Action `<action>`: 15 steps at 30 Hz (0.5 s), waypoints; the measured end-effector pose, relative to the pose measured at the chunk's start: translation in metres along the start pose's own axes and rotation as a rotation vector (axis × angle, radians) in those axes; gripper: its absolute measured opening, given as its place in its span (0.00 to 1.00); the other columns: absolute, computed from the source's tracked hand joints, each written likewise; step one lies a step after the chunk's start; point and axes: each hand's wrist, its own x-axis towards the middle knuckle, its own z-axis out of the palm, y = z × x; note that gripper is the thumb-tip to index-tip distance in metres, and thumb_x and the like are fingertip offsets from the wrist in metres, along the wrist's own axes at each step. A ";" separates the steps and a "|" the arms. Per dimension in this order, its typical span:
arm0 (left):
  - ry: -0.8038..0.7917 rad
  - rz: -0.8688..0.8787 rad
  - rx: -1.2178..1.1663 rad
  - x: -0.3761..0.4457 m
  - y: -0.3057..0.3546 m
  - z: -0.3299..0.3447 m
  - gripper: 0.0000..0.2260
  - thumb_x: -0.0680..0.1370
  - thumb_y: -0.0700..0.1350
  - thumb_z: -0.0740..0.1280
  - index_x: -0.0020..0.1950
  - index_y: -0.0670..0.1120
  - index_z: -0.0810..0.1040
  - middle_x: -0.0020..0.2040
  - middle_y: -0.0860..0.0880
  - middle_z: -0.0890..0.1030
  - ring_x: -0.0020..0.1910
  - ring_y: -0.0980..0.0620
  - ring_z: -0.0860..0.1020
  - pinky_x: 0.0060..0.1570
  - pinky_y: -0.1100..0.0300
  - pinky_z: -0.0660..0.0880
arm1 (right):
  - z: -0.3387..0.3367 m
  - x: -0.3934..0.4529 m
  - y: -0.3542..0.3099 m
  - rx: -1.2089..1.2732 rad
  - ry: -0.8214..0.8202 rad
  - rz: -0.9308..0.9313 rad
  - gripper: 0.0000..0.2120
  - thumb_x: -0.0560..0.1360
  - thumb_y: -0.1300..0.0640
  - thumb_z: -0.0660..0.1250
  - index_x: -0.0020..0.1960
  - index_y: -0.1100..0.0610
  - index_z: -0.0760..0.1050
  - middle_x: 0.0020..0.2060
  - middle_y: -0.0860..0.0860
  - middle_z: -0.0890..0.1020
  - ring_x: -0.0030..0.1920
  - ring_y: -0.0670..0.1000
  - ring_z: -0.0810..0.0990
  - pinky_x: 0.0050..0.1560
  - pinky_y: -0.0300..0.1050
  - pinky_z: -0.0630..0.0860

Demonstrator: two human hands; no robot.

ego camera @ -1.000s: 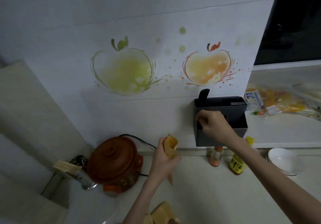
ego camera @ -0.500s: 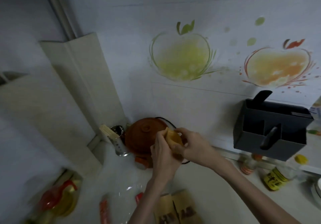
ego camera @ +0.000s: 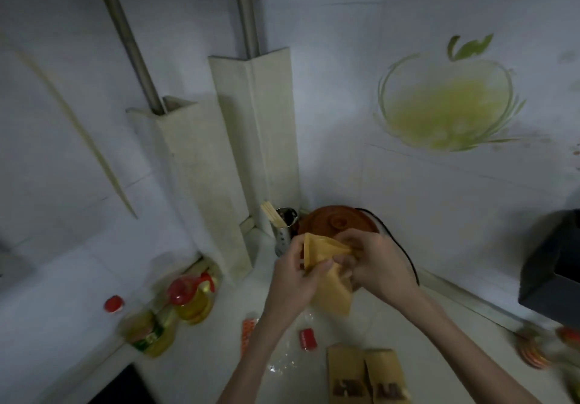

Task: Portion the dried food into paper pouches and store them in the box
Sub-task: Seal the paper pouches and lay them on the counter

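Since half a second ago the view has swung left: the dark box [ego camera: 552,265] that hung in plain sight on the wall now sits cut off at the right edge, and the two pipe casings in the corner fill the middle. The right hand [ego camera: 376,262], which a second ago reached into that box, has stayed at the pouch, and the pouch's mouth looks spread wider than before.

The paper pouch [ego camera: 329,278] is held above the counter [ego camera: 219,325], in front of the brown clay pot [ego camera: 339,221]. Its long axis runs tilted, mouth up and toward the far left, closed bottom down toward the near right (the lower corner hangs free). The left hand [ego camera: 295,281] pinches the near lip of the mouth; the right hand grips the far lip, fingers curled on the paper. Two more pouches [ego camera: 367,375] lie flat near the bottom edge.
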 end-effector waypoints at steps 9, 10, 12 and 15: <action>0.243 0.044 0.071 -0.028 -0.009 -0.078 0.11 0.71 0.45 0.74 0.41 0.64 0.81 0.39 0.61 0.83 0.41 0.63 0.80 0.38 0.71 0.75 | 0.043 0.015 -0.053 -0.080 -0.094 -0.361 0.07 0.68 0.67 0.71 0.41 0.55 0.82 0.32 0.49 0.83 0.36 0.44 0.79 0.36 0.37 0.72; 0.257 0.047 0.104 -0.031 -0.010 -0.086 0.12 0.71 0.45 0.74 0.40 0.64 0.81 0.38 0.61 0.83 0.39 0.64 0.79 0.37 0.73 0.73 | 0.049 0.016 -0.060 -0.084 -0.094 -0.373 0.08 0.68 0.67 0.71 0.41 0.55 0.82 0.33 0.49 0.83 0.36 0.45 0.78 0.37 0.38 0.72; 0.275 0.041 0.150 -0.036 -0.010 -0.101 0.14 0.72 0.43 0.74 0.37 0.64 0.81 0.37 0.62 0.82 0.38 0.65 0.78 0.37 0.75 0.70 | 0.059 0.017 -0.074 -0.066 -0.081 -0.388 0.07 0.68 0.67 0.71 0.40 0.56 0.82 0.33 0.50 0.82 0.34 0.45 0.77 0.35 0.36 0.69; 0.312 0.043 0.227 -0.041 -0.009 -0.117 0.19 0.72 0.41 0.74 0.34 0.67 0.79 0.36 0.67 0.81 0.36 0.69 0.77 0.38 0.77 0.69 | 0.066 0.018 -0.086 -0.017 -0.056 -0.372 0.03 0.69 0.65 0.73 0.40 0.59 0.82 0.35 0.51 0.83 0.36 0.46 0.77 0.37 0.29 0.67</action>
